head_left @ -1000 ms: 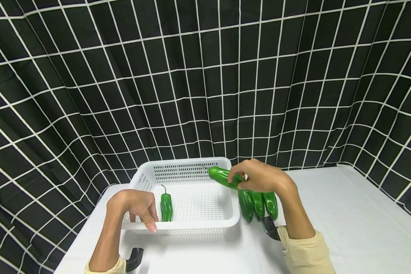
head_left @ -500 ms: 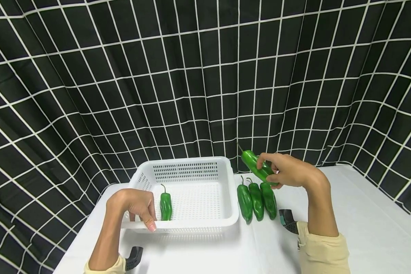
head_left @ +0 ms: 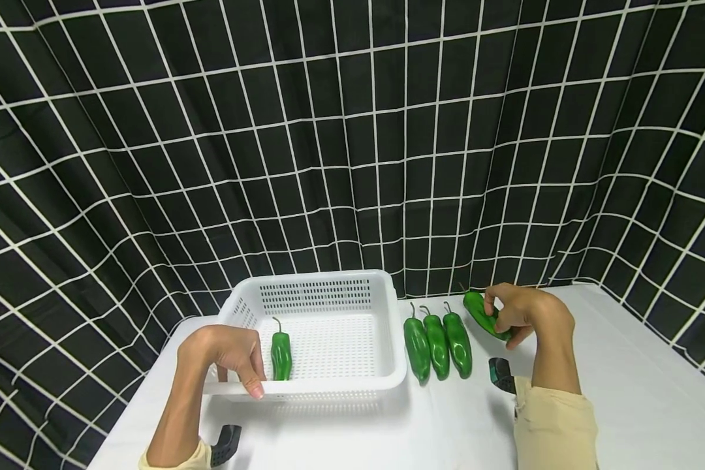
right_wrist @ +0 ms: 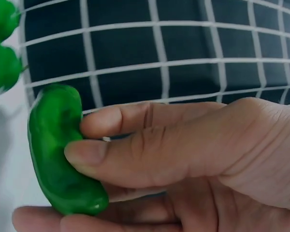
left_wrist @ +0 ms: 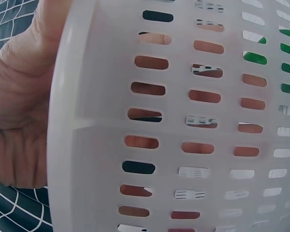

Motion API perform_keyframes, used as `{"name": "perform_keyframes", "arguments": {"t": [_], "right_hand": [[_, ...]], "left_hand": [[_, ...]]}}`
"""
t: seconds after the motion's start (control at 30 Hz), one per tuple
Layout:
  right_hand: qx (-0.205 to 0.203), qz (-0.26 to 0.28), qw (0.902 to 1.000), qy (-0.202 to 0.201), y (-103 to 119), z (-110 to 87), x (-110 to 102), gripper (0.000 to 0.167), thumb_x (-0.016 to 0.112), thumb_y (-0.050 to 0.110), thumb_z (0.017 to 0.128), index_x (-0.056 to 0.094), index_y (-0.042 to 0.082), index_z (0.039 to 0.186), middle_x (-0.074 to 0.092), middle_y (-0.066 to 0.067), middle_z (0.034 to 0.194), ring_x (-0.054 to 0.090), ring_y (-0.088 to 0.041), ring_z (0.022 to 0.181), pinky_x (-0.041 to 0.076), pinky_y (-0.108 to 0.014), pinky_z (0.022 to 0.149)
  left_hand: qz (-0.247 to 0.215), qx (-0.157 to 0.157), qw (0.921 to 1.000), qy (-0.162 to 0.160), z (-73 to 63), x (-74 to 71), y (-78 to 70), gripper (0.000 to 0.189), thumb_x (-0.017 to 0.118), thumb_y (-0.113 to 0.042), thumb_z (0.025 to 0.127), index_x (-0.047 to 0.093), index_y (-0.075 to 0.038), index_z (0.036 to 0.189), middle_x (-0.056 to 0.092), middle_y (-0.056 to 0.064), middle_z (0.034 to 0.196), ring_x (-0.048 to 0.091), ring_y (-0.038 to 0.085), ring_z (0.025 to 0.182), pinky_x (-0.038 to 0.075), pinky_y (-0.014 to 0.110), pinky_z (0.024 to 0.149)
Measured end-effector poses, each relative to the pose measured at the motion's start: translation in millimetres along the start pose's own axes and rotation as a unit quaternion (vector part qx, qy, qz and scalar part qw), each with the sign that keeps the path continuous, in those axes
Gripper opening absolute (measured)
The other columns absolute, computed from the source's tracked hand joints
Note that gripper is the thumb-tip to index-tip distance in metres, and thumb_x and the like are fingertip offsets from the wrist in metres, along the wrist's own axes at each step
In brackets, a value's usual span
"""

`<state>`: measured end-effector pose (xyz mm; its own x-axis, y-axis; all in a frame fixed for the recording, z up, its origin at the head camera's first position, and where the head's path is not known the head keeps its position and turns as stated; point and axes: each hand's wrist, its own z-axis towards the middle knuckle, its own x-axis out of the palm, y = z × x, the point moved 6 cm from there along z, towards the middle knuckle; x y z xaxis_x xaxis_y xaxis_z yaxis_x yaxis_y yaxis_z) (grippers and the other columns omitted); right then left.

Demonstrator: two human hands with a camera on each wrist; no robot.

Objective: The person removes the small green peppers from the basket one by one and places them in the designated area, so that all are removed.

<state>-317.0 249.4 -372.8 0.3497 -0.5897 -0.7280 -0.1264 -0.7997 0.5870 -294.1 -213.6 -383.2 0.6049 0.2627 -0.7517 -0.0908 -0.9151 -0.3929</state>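
Observation:
My right hand [head_left: 519, 310] pinches a green pepper [head_left: 482, 313] between thumb and fingers, just right of three more green peppers [head_left: 437, 346] lying side by side. In the right wrist view the held pepper [right_wrist: 58, 150] sits against the thumb, its stem out of sight. At the white perforated basket [head_left: 329, 385], my left hand [head_left: 229, 352] grips the near-left rim, thumb outside and fingers inside. One green pepper [head_left: 281, 356] lies in the basket, close to those fingers. Through the basket's slots [left_wrist: 203, 96] the left wrist view shows bits of fingers and green.
A white cloth covers the table [head_left: 593, 365]. Behind and at both sides hangs a black curtain [head_left: 364, 163] with a white grid. Each wrist carries a dark camera mount [head_left: 501, 374].
My right hand has carried its pepper from over the basket's right rim rightward and down, past the three peppers. My left hand has stayed on the rim.

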Motion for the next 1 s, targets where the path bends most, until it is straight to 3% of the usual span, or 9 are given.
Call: {"name": "perform_keyframes", "arguments": {"t": [0.07,0.17,0.3,0.4,0.5,0.57,0.77,1.0], "right_hand": [[0.015,0.002,0.9999,0.004,-9.5,5.6,2.7,0.031,0.067,-0.010,0.084,0.051,0.003,0.108,0.050,-0.019,0.104,0.078,-0.024,0.072,0.061,-0.037,0.073],[0.038,-0.004,0.9992,0.011,-24.4,15.0,7.7,0.043,0.068,-0.006,0.082,0.050,0.004,0.120,0.053,-0.021,0.106,0.078,-0.022,0.072,0.058,-0.039,0.076],[0.077,-0.006,0.9966,0.029,-43.5,24.5,16.3,0.064,0.071,0.002,0.081,0.042,0.003,0.139,0.074,-0.018,0.101,0.079,-0.019,0.068,0.055,-0.040,0.081],[0.094,0.008,0.9948,0.037,-52.2,27.6,22.2,0.055,0.074,0.008,0.084,0.047,0.000,0.131,0.079,-0.017,0.085,0.078,-0.019,0.066,0.058,-0.036,0.077],[0.096,0.011,0.9947,0.035,-54.1,29.4,24.5,0.036,0.076,0.017,0.088,0.056,0.001,0.113,0.079,-0.017,0.084,0.078,-0.020,0.066,0.061,-0.033,0.071],[0.092,0.000,0.9953,0.029,-53.3,30.8,24.1,0.032,0.075,0.023,0.091,0.059,-0.001,0.106,0.078,-0.019,0.085,0.079,-0.023,0.068,0.063,-0.034,0.071],[0.095,-0.001,0.9954,0.012,-49.1,34.2,22.3,0.034,0.071,0.028,0.096,0.060,-0.003,0.103,0.075,-0.019,0.087,0.078,-0.021,0.067,0.063,-0.033,0.071],[0.076,0.014,0.9962,0.039,-46.8,36.1,27.8,0.024,0.070,0.021,0.097,0.062,-0.001,0.099,0.079,-0.014,0.080,0.075,-0.014,0.061,0.061,-0.024,0.064]], "left_hand": [[-0.003,-0.001,1.0000,0.001,-0.2,0.4,0.2,0.018,0.093,-0.009,0.070,0.084,-0.007,0.085,0.080,0.004,0.085,0.075,0.018,0.087,0.067,0.050,0.077],[-0.004,-0.003,1.0000,0.003,-0.2,-0.1,0.4,0.018,0.093,-0.009,0.071,0.084,-0.007,0.086,0.080,0.003,0.085,0.074,0.018,0.087,0.067,0.050,0.077],[-0.003,0.001,1.0000,0.007,0.5,0.0,0.2,0.018,0.093,-0.010,0.071,0.084,-0.009,0.086,0.080,0.002,0.085,0.074,0.016,0.087,0.067,0.048,0.075],[-0.004,0.004,0.9999,0.011,1.1,0.8,-0.1,0.018,0.093,-0.010,0.071,0.084,-0.009,0.087,0.080,0.001,0.085,0.074,0.016,0.087,0.067,0.048,0.076],[-0.002,0.003,0.9999,0.014,1.4,1.3,0.1,0.018,0.093,-0.011,0.072,0.085,-0.009,0.088,0.080,0.001,0.085,0.074,0.016,0.087,0.067,0.049,0.076],[0.001,0.004,0.9999,0.016,1.5,0.9,-0.2,0.018,0.093,-0.011,0.072,0.085,-0.009,0.088,0.080,0.001,0.086,0.074,0.016,0.087,0.067,0.048,0.075],[0.001,0.009,0.9998,0.017,1.9,1.0,-1.1,0.017,0.093,-0.012,0.073,0.085,-0.010,0.088,0.081,0.002,0.085,0.074,0.016,0.086,0.067,0.048,0.074],[0.003,0.008,0.9998,0.018,2.3,1.1,-1.0,0.017,0.093,-0.012,0.073,0.085,-0.010,0.087,0.081,0.001,0.085,0.073,0.015,0.085,0.067,0.047,0.073]]}}
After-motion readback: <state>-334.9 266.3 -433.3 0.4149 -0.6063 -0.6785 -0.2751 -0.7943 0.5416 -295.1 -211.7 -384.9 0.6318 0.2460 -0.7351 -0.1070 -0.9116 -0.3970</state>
